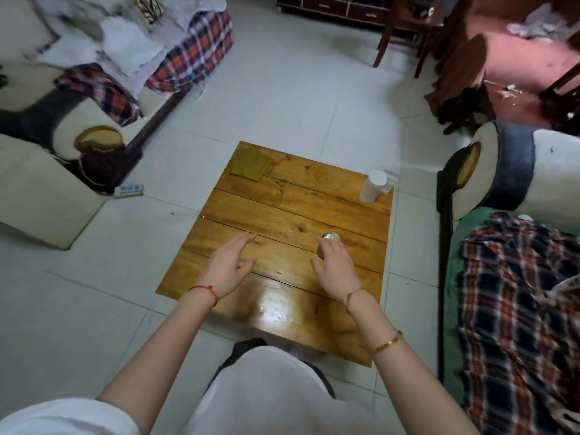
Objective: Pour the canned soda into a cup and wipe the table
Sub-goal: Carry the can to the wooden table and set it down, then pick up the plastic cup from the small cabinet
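**Right hand closing on the upright can**

Head view: the soda can (329,244) is standing upright on the wooden table (282,211), just ahead of the right hand (337,271), whose fingers are touching its side; whether they are gripping is unclear. The left hand (227,266) is hovering spread and empty, farther off. The stacked cups (373,186) are waiting beyond, to the right.

Cloth (250,165) far-left on table (282,208); cup (373,186) far-right; can (328,244) near-right

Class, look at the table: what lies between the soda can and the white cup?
Only bare wooden table lies between the soda can and the white cup, in the head view.
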Demonstrator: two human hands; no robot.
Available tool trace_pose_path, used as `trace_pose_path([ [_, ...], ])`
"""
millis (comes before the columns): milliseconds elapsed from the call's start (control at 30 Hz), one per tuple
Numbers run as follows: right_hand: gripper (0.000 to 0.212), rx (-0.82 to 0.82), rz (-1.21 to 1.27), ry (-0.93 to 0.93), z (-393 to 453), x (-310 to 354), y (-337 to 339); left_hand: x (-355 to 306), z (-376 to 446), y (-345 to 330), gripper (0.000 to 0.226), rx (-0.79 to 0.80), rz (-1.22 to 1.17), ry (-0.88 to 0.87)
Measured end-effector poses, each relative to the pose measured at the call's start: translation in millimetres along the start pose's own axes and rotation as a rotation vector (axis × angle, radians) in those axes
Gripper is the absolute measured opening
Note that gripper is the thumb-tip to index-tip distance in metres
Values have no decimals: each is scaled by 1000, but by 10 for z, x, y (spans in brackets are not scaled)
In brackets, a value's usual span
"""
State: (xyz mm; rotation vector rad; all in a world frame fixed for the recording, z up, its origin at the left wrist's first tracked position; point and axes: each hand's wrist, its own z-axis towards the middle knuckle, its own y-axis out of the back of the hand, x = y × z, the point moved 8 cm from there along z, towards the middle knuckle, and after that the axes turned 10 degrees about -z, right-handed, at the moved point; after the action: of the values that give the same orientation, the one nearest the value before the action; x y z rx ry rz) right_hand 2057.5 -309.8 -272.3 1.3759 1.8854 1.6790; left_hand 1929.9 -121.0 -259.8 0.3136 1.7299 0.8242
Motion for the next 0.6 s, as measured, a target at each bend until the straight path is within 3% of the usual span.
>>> trace_pose_path([
  [300, 57, -2, -92, 214, -32, 1003, 154, 283, -850, 861, 51, -191, 34, 130],
  [600, 55, 50, -205, 444, 69, 2495, -269, 1081, -1706, 1875, 44, -423, 58, 264],
])
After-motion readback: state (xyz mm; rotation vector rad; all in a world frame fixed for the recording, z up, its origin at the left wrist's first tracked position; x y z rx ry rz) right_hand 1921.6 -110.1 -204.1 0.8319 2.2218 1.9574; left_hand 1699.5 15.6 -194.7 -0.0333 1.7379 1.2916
